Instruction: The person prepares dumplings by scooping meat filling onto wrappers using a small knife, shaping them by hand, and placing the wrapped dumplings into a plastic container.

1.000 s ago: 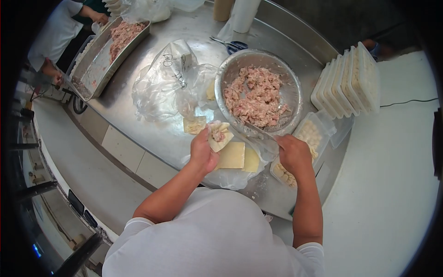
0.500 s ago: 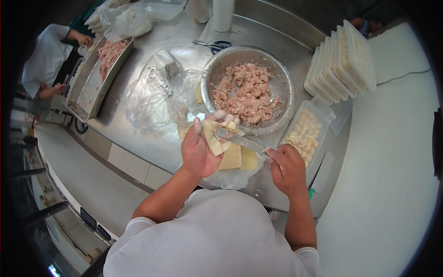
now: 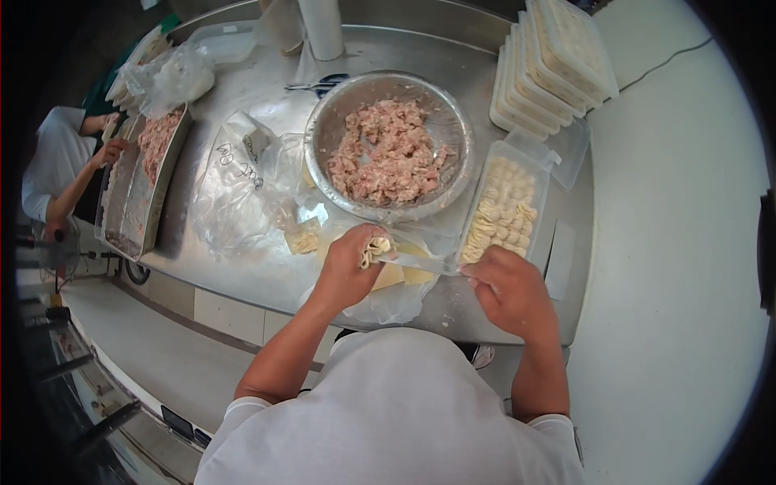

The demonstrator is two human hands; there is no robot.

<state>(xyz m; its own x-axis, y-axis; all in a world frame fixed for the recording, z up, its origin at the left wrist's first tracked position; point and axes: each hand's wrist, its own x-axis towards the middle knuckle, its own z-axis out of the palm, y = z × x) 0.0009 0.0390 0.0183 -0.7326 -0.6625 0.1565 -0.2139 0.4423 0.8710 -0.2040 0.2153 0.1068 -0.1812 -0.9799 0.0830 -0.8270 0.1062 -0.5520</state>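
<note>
My left hand (image 3: 349, 263) is closed around a wrapper (image 3: 374, 250) whose pleated edges are gathered at the top of the fist. My right hand (image 3: 511, 287) grips a flat metal spatula (image 3: 422, 263), its tip touching the gathered wrapper. Beneath the hands, square yellow wrappers (image 3: 390, 278) lie on a plastic sheet (image 3: 388, 307). Just beyond is a steel bowl (image 3: 462, 133) with minced meat (image 3: 388, 153) in it. Beside my right hand stands a plastic container (image 3: 544, 174) with rows of dumplings (image 3: 505, 206).
Stacked plastic containers (image 3: 554, 69) stand at the back right. Blue-handled scissors (image 3: 330, 82) lie behind the bowl, and a crumpled plastic bag (image 3: 238, 190) is left of it. At the far left a co-worker's hand (image 3: 109, 152) is over a metal tray (image 3: 166, 190) with meat.
The wrapper, open on my left palm earlier, is now gathered inside my closed fingers. The spatula has gone from the bowl's edge to the wrapper. The whole view has shifted.
</note>
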